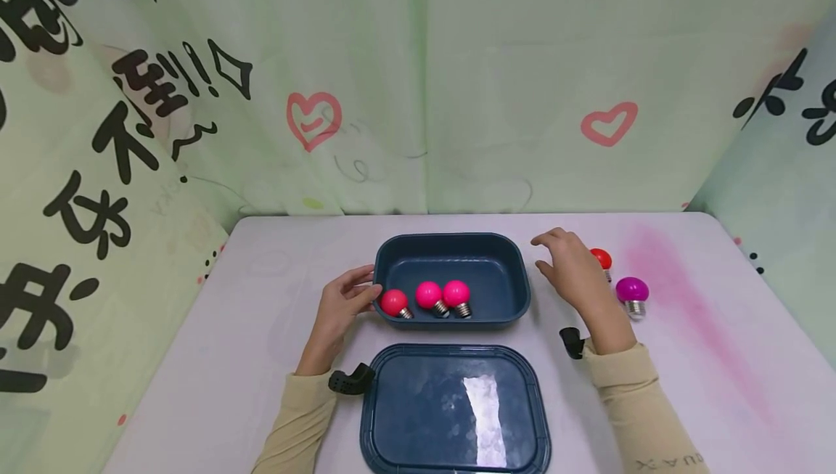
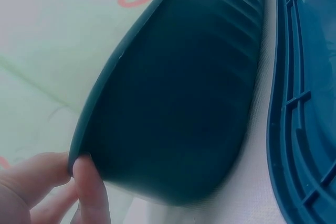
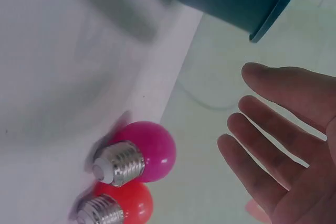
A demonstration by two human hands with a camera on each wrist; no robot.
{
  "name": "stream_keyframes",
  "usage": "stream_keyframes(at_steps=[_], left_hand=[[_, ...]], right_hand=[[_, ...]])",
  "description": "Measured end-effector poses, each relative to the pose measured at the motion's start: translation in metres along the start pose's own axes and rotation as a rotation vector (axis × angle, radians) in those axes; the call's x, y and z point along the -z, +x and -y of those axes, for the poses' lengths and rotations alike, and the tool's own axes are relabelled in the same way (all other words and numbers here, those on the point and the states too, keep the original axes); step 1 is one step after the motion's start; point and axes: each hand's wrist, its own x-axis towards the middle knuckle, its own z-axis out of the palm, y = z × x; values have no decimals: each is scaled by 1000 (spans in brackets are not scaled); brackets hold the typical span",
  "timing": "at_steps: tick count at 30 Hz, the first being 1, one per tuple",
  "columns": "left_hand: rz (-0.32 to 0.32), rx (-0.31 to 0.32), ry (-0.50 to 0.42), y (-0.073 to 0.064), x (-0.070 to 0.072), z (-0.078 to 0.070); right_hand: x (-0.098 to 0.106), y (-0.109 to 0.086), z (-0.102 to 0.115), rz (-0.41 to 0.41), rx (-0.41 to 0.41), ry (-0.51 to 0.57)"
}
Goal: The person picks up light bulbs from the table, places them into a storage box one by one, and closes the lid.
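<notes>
Hands: left hand [image 1: 344, 305] pinching left rim of blue bin [image 1: 493, 263]; right hand [image 1: 575, 274] spread, just right of it. Bin's on the tabletop [image 1: 705, 401], three bulbs [image 1: 429, 295] inside (near-wall side). Red bulb [image 1: 601, 258], purple bulb [image 1: 632, 289] farther right. Lid [image 1: 424, 416] nearer the person.

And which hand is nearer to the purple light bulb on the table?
Right. The right hand is just left of the purple light bulb, not touching it; the left hand is farther left, gripping the dark blue container.
</notes>
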Motion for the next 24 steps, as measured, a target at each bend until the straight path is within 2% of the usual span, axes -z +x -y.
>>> stream_keyframes(at_steps=[8, 24], left_hand=[[1, -7, -5, 0, 0, 1], [0, -13, -3, -1, 1, 1]], right_hand=[[0, 0, -15, -33, -23, -24], [-7, 2, -32, -2, -85, -82]])
